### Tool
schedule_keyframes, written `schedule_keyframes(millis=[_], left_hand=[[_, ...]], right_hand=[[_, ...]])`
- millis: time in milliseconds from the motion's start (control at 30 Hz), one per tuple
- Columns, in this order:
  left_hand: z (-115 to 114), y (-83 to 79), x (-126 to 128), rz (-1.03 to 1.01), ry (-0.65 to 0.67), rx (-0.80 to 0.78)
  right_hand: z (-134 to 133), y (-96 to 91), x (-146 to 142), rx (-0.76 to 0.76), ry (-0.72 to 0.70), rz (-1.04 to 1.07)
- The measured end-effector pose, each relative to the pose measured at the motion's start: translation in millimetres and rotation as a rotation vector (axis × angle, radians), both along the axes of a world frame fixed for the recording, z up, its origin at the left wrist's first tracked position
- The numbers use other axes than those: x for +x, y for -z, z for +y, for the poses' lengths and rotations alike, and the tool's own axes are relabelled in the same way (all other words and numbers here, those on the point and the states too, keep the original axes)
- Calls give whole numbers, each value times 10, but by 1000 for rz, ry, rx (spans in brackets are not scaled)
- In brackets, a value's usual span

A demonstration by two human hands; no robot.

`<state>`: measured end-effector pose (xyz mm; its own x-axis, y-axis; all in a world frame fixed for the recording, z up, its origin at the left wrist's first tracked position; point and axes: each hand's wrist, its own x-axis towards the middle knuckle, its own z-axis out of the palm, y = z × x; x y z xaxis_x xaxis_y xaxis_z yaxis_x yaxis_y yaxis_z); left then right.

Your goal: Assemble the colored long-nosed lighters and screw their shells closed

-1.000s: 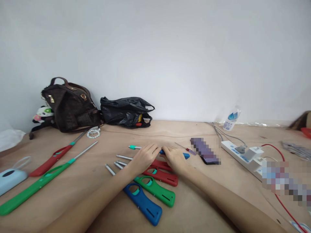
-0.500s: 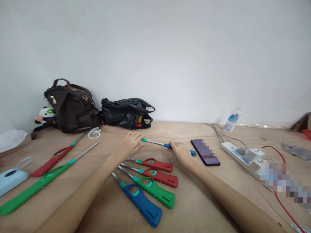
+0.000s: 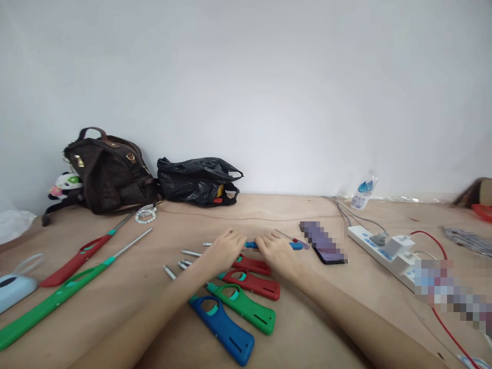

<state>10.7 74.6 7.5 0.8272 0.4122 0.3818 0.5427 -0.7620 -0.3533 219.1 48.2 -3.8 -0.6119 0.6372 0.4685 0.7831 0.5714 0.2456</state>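
Note:
Both my hands rest on a blue long-nosed lighter (image 3: 251,245) lying across the wooden table (image 3: 315,318). My left hand (image 3: 225,249) covers its metal tube end with fingers curled over it. My right hand (image 3: 277,251) grips the blue handle end. Just in front of my hands lie several more lighters side by side: two red ones (image 3: 253,283), a green one (image 3: 246,306) and a blue one (image 3: 223,332), their metal tips pointing left.
A long red lighter (image 3: 77,257) and long green lighter (image 3: 57,297) lie at left. A brown bag (image 3: 111,171) and black plastic bag (image 3: 198,180) stand by the wall. A phone (image 3: 325,243), small red screwdriver (image 3: 295,239), white power strip (image 3: 384,248), red cable and bottle (image 3: 363,187) are at right.
The blue lighter was lifted and stretched between my two hands half a second ago; now it is back down by the row, with both hands close together on it.

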Motion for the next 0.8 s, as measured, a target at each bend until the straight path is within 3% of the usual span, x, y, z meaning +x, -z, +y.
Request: schedule_keyframes(millis=[133, 433, 800], left_hand=[[-145, 26, 158, 47, -38, 27], [-199, -26, 159, -7, -23, 85], [-249, 53, 148, -38, 37, 206]], right_hand=[[-50, 33, -54, 106, -78, 5], [-44, 7, -23, 217, -163, 45], [-39, 21, -26, 73, -150, 29]])
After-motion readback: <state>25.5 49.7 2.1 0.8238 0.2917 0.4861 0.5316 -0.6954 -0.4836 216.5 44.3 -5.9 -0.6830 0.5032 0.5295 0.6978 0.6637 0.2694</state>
